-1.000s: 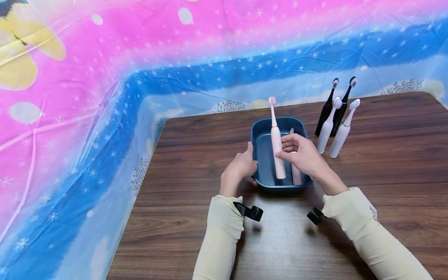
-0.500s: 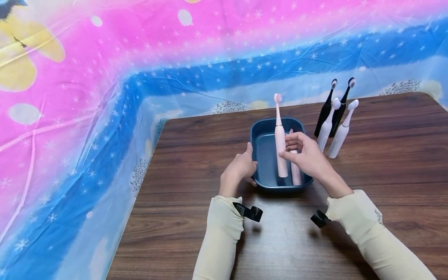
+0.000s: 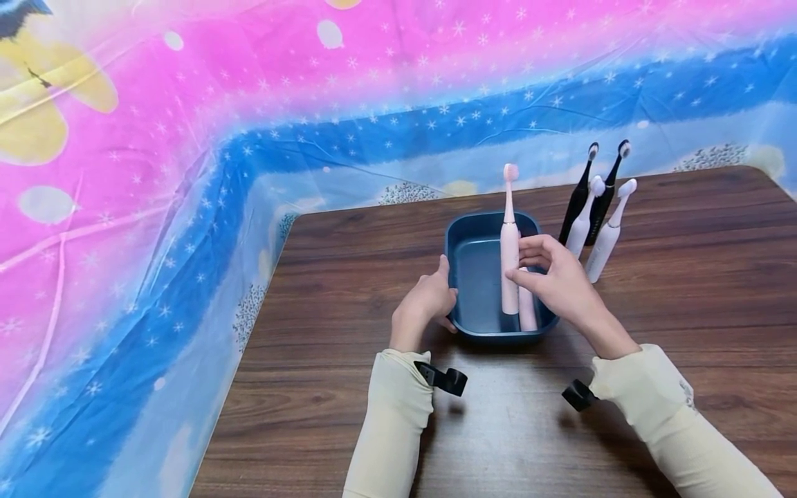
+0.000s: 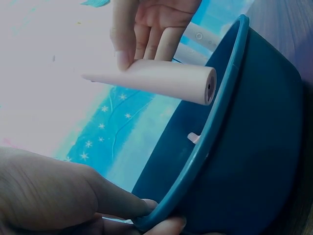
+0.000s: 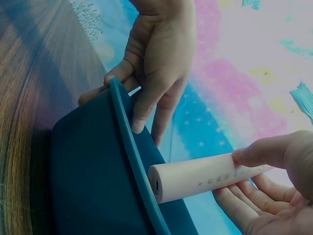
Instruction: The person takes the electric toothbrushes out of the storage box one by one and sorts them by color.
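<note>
A pink electric toothbrush (image 3: 509, 270) stands nearly upright over the dark blue basin (image 3: 478, 290), pinched by my right hand (image 3: 563, 283) between thumb and fingers. The left wrist view shows the base end of its handle (image 4: 190, 85) beside the basin's rim (image 4: 210, 122), with the brush head out of clear sight. My left hand (image 3: 426, 301) grips the basin's left rim, thumb over the inner side and fingers outside. Another pink toothbrush (image 3: 527, 308) lies along the basin's right side, partly hidden by my right hand.
Right of the basin stand two white electric toothbrushes (image 3: 605, 249) and, behind them, two black ones (image 3: 575, 204). The brown wooden table (image 3: 324, 297) meets a pink and blue patterned cloth (image 3: 349, 152) at its back and left edges.
My right hand has carried the pink toothbrush rightward across the basin, toward the toothbrush lying inside. The left hand and the basin have stayed in place.
</note>
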Motion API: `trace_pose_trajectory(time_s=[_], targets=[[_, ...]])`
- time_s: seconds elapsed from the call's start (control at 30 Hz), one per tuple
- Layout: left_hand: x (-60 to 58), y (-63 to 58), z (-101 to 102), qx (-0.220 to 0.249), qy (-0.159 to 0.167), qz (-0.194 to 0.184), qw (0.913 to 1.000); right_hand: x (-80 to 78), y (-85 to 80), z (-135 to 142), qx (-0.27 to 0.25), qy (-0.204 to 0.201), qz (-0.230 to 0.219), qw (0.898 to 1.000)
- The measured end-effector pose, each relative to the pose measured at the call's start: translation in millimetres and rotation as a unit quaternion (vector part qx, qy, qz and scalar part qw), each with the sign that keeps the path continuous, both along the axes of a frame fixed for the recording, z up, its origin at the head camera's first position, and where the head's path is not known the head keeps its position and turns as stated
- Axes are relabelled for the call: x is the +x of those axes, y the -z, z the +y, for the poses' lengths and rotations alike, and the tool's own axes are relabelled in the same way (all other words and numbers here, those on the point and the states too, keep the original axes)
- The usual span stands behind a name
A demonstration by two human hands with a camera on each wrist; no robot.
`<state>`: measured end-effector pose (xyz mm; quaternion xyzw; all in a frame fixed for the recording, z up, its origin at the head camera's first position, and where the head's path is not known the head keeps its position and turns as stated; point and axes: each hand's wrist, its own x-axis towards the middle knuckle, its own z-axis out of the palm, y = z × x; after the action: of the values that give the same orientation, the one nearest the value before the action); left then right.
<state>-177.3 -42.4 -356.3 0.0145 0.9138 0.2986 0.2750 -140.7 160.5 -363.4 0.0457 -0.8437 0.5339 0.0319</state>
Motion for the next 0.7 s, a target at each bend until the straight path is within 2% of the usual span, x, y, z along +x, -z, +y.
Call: trace_pose_trajectory(time_s=[0.7], targets=[[0.5,-0.6,2,-0.002,-0.002,0.000,1.0000,9.9,-6.4,18,-0.003,0.022,0.038,0.999]])
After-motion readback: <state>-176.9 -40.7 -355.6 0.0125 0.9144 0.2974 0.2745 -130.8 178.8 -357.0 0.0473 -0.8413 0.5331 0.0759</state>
